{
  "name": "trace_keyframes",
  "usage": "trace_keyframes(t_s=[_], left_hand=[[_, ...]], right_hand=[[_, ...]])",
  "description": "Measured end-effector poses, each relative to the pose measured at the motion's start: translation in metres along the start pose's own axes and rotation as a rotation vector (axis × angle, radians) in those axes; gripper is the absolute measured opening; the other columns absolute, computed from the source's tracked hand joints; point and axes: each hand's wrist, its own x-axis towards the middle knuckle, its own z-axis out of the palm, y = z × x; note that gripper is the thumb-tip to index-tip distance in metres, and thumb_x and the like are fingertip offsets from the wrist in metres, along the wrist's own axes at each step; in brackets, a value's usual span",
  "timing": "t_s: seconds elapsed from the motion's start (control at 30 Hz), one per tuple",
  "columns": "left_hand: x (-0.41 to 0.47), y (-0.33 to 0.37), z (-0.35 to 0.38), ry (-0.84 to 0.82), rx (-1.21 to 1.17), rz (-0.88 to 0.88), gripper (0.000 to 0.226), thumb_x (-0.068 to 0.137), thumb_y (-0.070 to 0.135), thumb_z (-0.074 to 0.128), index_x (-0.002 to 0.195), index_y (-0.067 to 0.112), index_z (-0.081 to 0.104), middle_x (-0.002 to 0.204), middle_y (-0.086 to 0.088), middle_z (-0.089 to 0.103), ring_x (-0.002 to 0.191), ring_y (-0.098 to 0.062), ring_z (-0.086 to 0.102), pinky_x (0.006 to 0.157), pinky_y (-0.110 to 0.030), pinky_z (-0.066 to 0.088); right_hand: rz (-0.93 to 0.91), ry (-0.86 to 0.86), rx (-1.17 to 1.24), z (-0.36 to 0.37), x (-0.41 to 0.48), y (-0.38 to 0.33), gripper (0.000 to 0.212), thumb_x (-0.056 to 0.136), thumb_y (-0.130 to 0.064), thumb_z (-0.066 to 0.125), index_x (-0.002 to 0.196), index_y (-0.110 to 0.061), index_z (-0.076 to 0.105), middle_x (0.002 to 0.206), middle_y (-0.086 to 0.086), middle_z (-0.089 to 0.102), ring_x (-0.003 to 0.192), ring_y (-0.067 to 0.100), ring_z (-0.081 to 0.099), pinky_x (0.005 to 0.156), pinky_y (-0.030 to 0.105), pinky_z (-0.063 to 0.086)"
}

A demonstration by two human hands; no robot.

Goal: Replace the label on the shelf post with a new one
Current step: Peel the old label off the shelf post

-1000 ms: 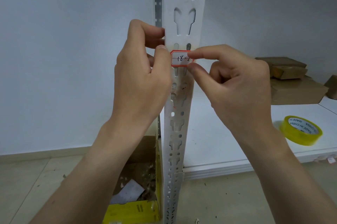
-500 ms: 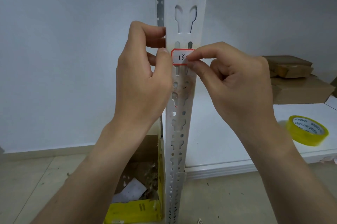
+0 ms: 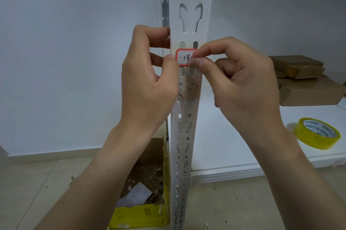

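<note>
A white slotted shelf post point(image 3: 189, 14) rises through the middle of the view. A small white label with a red border and handwritten "18" point(image 3: 184, 57) lies against the post's front face. My left hand point(image 3: 149, 83) wraps around the post's left edge, its thumb tip touching the label's left end. My right hand point(image 3: 241, 83) pinches the label's right end between forefinger and thumb, hiding that part of the writing. Faint glue stains and a red scrap mark the post below the label.
A yellow tape roll point(image 3: 317, 133) lies on the white shelf board point(image 3: 234, 147) at right. Brown cardboard boxes point(image 3: 303, 82) are stacked at the back right. An open yellow carton point(image 3: 142, 213) with paper scraps stands on the floor left of the post.
My right thumb and forefinger have slid further left over the label, covering more of its writing. The left hand has stayed on the post.
</note>
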Motion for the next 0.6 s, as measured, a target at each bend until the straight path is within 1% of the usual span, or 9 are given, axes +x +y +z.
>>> trace_keyframes(t_s=[0.07, 0.13, 0.27, 0.37, 0.43, 0.5, 0.6], left_hand=[[0.0, 0.0, 0.001, 0.003, -0.019, -0.013, 0.022, 0.093, 0.015, 0.054, 0.114, 0.02, 0.05, 0.11, 0.008, 0.065, 0.089, -0.015, 0.069, 0.062, -0.026, 0.06], [0.0, -0.001, 0.001, 0.005, -0.028, -0.017, 0.022, 0.093, 0.016, 0.055, 0.115, 0.019, 0.05, 0.112, 0.005, 0.065, 0.09, -0.018, 0.069, 0.062, -0.026, 0.06], [0.0, -0.003, 0.001, 0.003, -0.029, -0.018, 0.022, 0.094, 0.016, 0.056, 0.116, 0.02, 0.05, 0.111, 0.006, 0.066, 0.092, -0.019, 0.069, 0.062, -0.03, 0.061], [0.0, -0.004, 0.001, 0.001, -0.025, -0.013, 0.022, 0.094, 0.017, 0.055, 0.115, 0.02, 0.05, 0.112, 0.005, 0.066, 0.093, -0.021, 0.069, 0.064, -0.035, 0.062], [0.0, -0.005, 0.001, 0.0, -0.027, -0.006, 0.021, 0.095, 0.017, 0.055, 0.115, 0.021, 0.05, 0.112, 0.007, 0.065, 0.094, -0.021, 0.068, 0.065, -0.038, 0.063], [0.0, -0.006, 0.002, -0.001, -0.027, -0.001, 0.021, 0.095, 0.016, 0.055, 0.115, 0.021, 0.05, 0.112, 0.006, 0.065, 0.094, -0.022, 0.068, 0.065, -0.039, 0.063], [0.0, -0.007, 0.002, -0.004, -0.03, 0.008, 0.022, 0.095, 0.015, 0.056, 0.116, 0.02, 0.049, 0.114, 0.003, 0.065, 0.094, -0.021, 0.068, 0.064, -0.037, 0.063]], right_hand=[[0.029, 0.0, 0.044, 0.001, 0.0, -0.003, 0.002, 0.099, -0.023, 0.069, 0.098, -0.024, 0.069, 0.05, 0.008, 0.058, 0.043, 0.029, 0.051, 0.049, 0.042, 0.043], [0.068, 0.004, 0.099, 0.001, 0.0, -0.006, 0.007, 0.099, -0.02, 0.069, 0.096, -0.027, 0.068, 0.052, 0.008, 0.06, 0.044, 0.03, 0.051, 0.049, 0.042, 0.044], [0.131, -0.005, 0.187, 0.001, 0.0, -0.01, 0.011, 0.099, -0.019, 0.069, 0.094, -0.028, 0.067, 0.058, 0.007, 0.064, 0.044, 0.029, 0.051, 0.045, 0.037, 0.046], [0.179, -0.01, 0.241, 0.001, 0.0, -0.012, 0.011, 0.099, -0.017, 0.067, 0.093, -0.026, 0.067, 0.055, 0.007, 0.064, 0.041, 0.028, 0.051, 0.041, 0.033, 0.045], [0.206, -0.013, 0.278, 0.001, 0.0, -0.013, 0.012, 0.1, -0.016, 0.067, 0.092, -0.025, 0.067, 0.052, 0.003, 0.063, 0.039, 0.026, 0.051, 0.039, 0.027, 0.043], [0.227, -0.015, 0.306, 0.001, 0.001, -0.013, 0.012, 0.1, -0.016, 0.066, 0.092, -0.025, 0.067, 0.048, -0.001, 0.061, 0.038, 0.02, 0.051, 0.04, 0.02, 0.042], [0.256, -0.023, 0.336, 0.002, 0.001, -0.014, 0.011, 0.1, -0.016, 0.066, 0.092, -0.024, 0.067, 0.044, -0.012, 0.06, 0.037, 0.01, 0.053, 0.041, 0.017, 0.043]])
